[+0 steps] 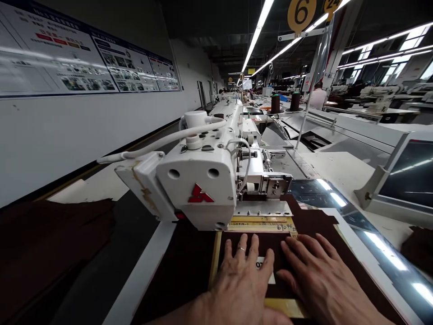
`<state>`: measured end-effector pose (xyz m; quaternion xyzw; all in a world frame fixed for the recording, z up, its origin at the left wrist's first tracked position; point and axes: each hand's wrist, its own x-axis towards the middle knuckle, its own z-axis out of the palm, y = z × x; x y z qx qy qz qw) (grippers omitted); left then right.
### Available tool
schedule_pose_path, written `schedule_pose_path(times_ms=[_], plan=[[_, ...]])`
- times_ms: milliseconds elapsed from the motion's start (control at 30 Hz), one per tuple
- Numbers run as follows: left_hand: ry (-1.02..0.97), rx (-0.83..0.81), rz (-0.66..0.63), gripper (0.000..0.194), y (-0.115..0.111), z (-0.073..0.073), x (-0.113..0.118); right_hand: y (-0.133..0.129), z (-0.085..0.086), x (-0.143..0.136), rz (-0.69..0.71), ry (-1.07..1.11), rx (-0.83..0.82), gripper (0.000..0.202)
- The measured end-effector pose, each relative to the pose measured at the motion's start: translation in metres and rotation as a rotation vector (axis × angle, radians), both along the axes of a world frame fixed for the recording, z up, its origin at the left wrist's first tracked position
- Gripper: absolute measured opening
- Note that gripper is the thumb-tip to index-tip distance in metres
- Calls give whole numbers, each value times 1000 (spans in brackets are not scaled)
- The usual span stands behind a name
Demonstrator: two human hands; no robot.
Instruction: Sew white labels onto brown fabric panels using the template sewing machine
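Dark brown fabric (pixel 189 266) lies flat in front of a white sewing machine (pixel 196 180) with a red emblem. My left hand (pixel 241 275) rests on the fabric with its fingers spread, a ring on one of them, partly over a small white label (pixel 271 276). To its right, my right hand (pixel 314 271) lies palm down on the same fabric, fingers stretched out. A yellowish template frame (pixel 260 225) with handwriting runs beyond the fingertips, and a strip of it shows between the wrists. Neither hand holds anything.
More brown fabric (pixel 50 239) lies at the left. A screen (pixel 409 171) stands at the right. Thread cones (pixel 275 104) and a slanted pole (pixel 306 113) are further back. A person (pixel 318 97) is in the distance, and a wall with posters (pixel 84 58) runs along the left.
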<state>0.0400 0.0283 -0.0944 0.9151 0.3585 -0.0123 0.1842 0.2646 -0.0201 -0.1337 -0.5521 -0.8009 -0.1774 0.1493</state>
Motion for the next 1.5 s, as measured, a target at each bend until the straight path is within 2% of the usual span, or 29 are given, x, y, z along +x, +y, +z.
schedule_pose_path(times_ms=[167,500,667,833,1067,1500], plan=[[-4,13,-7,105,0,-4,-1,1,3,0,1,9,23,44],[3,-31,15,105,0,7,2,2,3,2,14,-9,-16,43],[8,-28,30,106,0,6,-2,5,3,1,28,-9,-31,42],[-14,-53,50,115,0,4,-7,11,4,-2,52,-30,-32,40],[-36,-102,55,120,0,9,-12,17,6,-6,76,-69,-36,41],[-11,7,46,114,3,-1,-32,25,-2,-27,110,40,20,34]])
